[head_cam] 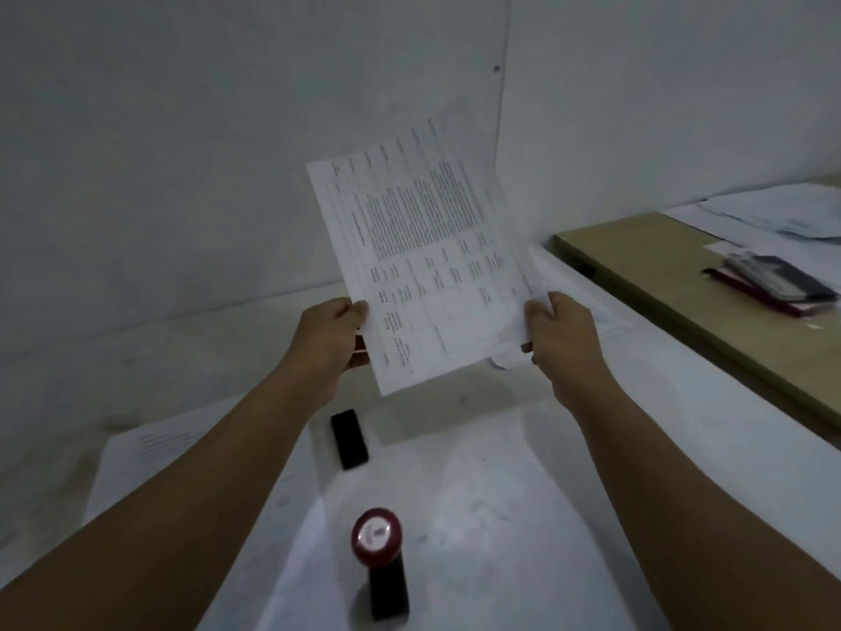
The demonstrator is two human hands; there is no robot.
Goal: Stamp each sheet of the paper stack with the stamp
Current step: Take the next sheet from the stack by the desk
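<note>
Both hands — the left hand [334, 332] and the right hand [562, 332] — pinched the lower corners of the printed sheet [423, 261] raised above the table [500, 494], while the stamp [380, 562] stood upright below, ungrasped — about midway between the forearms.

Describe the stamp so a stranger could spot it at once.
Start at the white table, at its end nearest the person. The stamp stands upright there, nearer than the flat black case. It alone has a round dark-red top on a black body.
</note>
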